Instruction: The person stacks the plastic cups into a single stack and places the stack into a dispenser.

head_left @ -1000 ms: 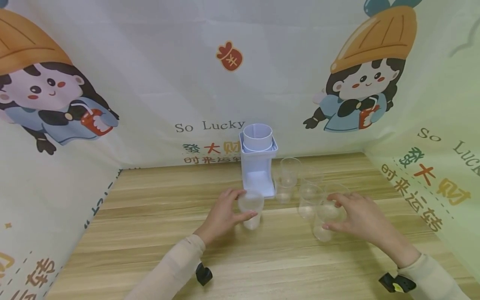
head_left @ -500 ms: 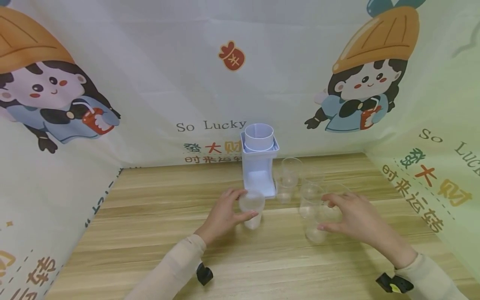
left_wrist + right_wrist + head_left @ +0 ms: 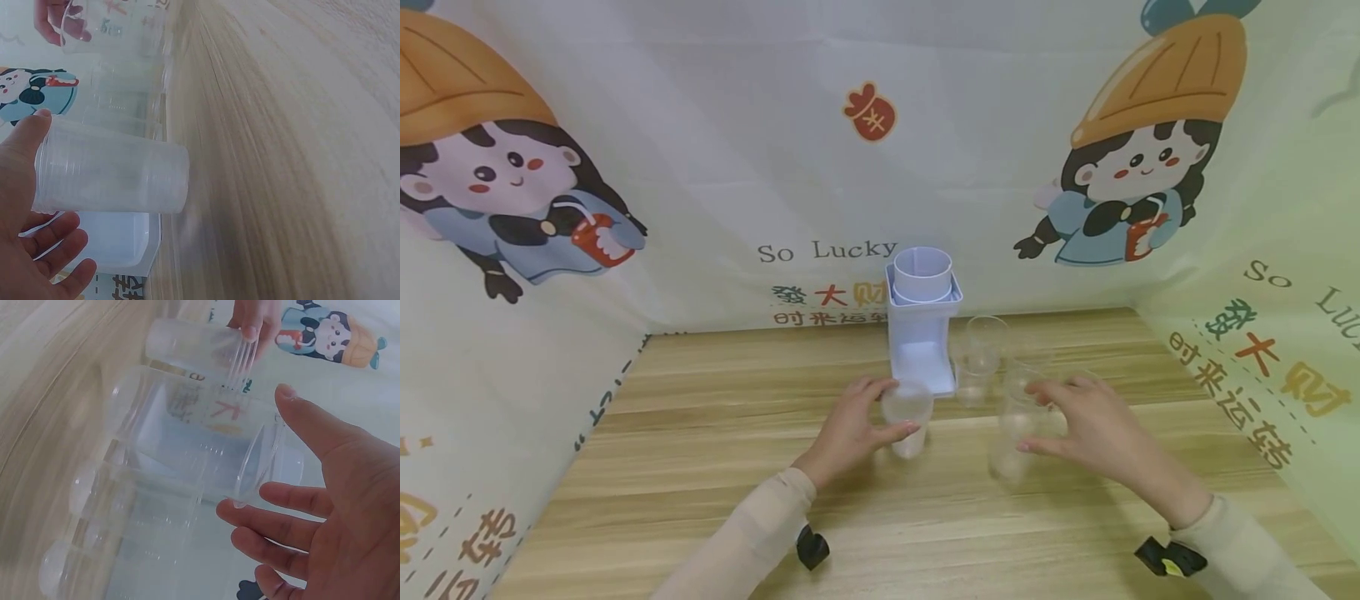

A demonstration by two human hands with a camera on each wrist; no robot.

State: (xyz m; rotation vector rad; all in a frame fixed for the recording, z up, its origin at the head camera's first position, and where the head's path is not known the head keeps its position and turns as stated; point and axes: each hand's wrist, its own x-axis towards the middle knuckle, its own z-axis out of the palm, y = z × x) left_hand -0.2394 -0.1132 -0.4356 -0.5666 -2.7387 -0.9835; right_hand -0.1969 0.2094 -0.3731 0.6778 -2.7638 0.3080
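My left hand [image 3: 848, 433] holds a stack of nested clear plastic cups [image 3: 112, 169] near its rims, thumb on one side and fingers on the other. The stack stands upright, close to the tabletop, in front of a pale lilac stand [image 3: 917, 354]. To the right, my right hand [image 3: 1097, 425] grips a single clear plastic cup [image 3: 187, 444] by its rim between thumb and fingers. In the head view this cup [image 3: 1009, 458] is blurred and partly overlaps other clear cups behind it. Whether its base touches the table cannot be made out.
Several clear cups [image 3: 987, 337] stand right of the lilac stand, hard to separate by eye. An open round tube [image 3: 922, 275] sits in the stand's top. The wood-grain table [image 3: 715, 400] meets printed cloth walls [image 3: 715, 167] at the back and sides.
My right hand has moved left with the single cup, away from the right-hand cups and nearer the stack. The left hand and its stack stay put; the head view has shifted slightly.
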